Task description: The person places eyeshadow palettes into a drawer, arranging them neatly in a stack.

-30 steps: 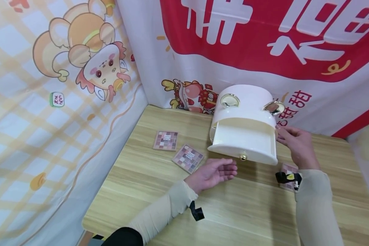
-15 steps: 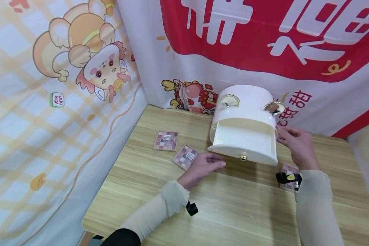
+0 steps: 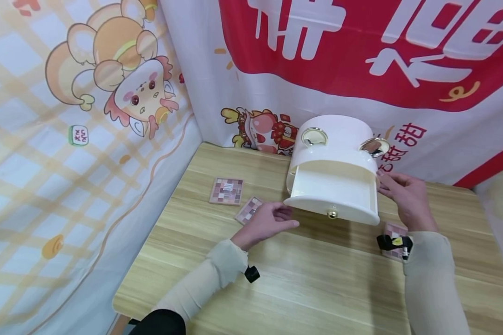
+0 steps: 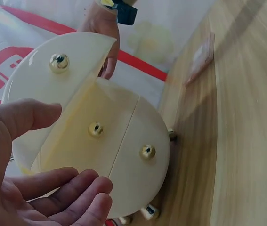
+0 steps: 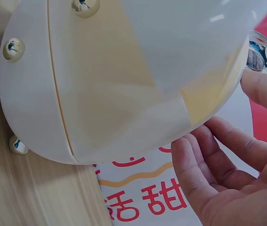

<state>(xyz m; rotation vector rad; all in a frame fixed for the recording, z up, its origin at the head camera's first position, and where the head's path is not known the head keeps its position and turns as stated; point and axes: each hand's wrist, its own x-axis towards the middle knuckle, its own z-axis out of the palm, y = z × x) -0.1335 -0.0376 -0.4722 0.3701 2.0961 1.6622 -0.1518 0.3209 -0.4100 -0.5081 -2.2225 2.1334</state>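
The left hand (image 3: 267,222) has moved leftward, now hiding part of the nearer palette (image 3: 247,212).

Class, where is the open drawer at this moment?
In the head view, right of centre, the drawer juts from the box, with the left hand near its left corner and the right hand at the box's right side.

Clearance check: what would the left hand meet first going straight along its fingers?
Likely the open top drawer of the white organizer; depth is unclear, so the left hand might pass beneath toward the closed drawers.
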